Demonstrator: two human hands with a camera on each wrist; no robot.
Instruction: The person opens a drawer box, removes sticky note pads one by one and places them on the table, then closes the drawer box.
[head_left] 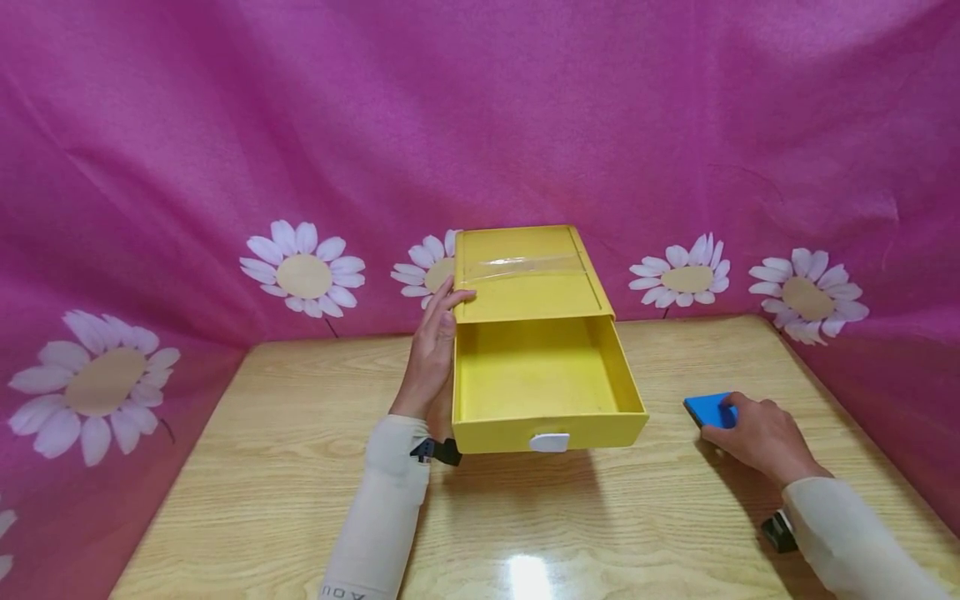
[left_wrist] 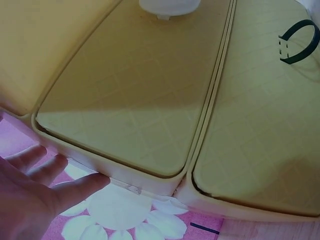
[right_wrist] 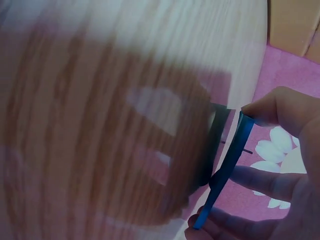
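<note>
A yellow drawer unit [head_left: 525,292] stands at the middle of the table, its top drawer [head_left: 536,367] pulled out with nothing inside. A white pull tab [head_left: 550,442] sits on the drawer's front. My left hand [head_left: 429,358] rests against the unit's left side, fingers extended, one fingertip over the top edge. In the left wrist view these fingers [left_wrist: 82,189] lie loosely spread beside the yellow casing. To the right of the unit, my right hand [head_left: 768,437] pinches a thin flat blue square [head_left: 707,409] by its edges, tilted close over the table in the right wrist view.
The wooden table [head_left: 300,467] meets a pink cloth [head_left: 480,108] with large daisies at its back and sides. Clear tape [head_left: 525,266] crosses the unit's top. A dark loop [left_wrist: 300,42] shows on a yellow panel in the left wrist view.
</note>
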